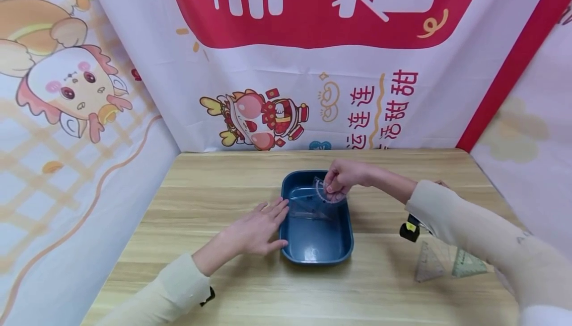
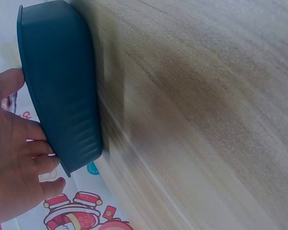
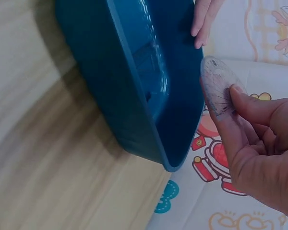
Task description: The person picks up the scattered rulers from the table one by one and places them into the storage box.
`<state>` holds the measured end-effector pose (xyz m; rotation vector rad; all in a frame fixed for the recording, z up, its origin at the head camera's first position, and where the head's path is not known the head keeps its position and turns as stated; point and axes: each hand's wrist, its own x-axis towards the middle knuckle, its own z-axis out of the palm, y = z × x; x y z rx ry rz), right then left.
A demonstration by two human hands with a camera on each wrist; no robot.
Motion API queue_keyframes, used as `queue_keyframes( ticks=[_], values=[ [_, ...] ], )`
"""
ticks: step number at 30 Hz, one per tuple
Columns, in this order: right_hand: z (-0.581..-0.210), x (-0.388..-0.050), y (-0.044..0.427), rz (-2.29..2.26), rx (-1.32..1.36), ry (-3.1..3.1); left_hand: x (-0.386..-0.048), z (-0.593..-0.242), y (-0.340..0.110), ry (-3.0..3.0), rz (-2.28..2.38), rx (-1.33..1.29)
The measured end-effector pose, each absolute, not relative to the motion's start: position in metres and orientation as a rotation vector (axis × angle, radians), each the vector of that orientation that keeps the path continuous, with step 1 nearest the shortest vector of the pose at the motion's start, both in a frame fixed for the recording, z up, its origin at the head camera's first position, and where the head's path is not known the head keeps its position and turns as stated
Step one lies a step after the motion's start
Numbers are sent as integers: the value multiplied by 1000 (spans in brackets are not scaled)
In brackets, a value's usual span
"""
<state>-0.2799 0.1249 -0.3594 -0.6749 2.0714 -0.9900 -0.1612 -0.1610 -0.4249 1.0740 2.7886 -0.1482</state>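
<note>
Head view. The box [image 1: 317, 249] stands upright on the worktop [image 1: 214, 182], its mouth facing up, which leaves the inside within reach of both hands. The left hand [image 1: 259, 229] rests against its left rim with fingers and thumb spread apart; the likely reason is to steady the box. The right hand [image 1: 348, 174] holds the protractor [image 1: 322, 193] over the far end of the box, in a pinching grip. A see-through piece [image 1: 308, 212] lies inside the box; its exact shape cannot be made out. At least two set squares [image 1: 429, 265] lie on the worktop to the right of the box, beside the right sleeve [image 1: 469, 216], well apart from the box and touched by neither hand.

Left wrist view. The thumb and fingers meet the rim at separate points along one side. The grip is spread, not closed around the wall; in my judgement this is light bracing rather than lifting, as the base sits on the worktop.

Right wrist view. The protractor is pinched between thumb and fingers, much of its clear face exposed. A flat, thin piece would suit such a hold. It appears close to the rim; whether it touches cannot be told.
</note>
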Motion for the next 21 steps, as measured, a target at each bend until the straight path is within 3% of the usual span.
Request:
queue_keyframes(
  ticks=[21],
  values=[
    [-360,-291,82,-684,-695,2123,-162,-425,-161,2785,-122,1075]
  ],
)
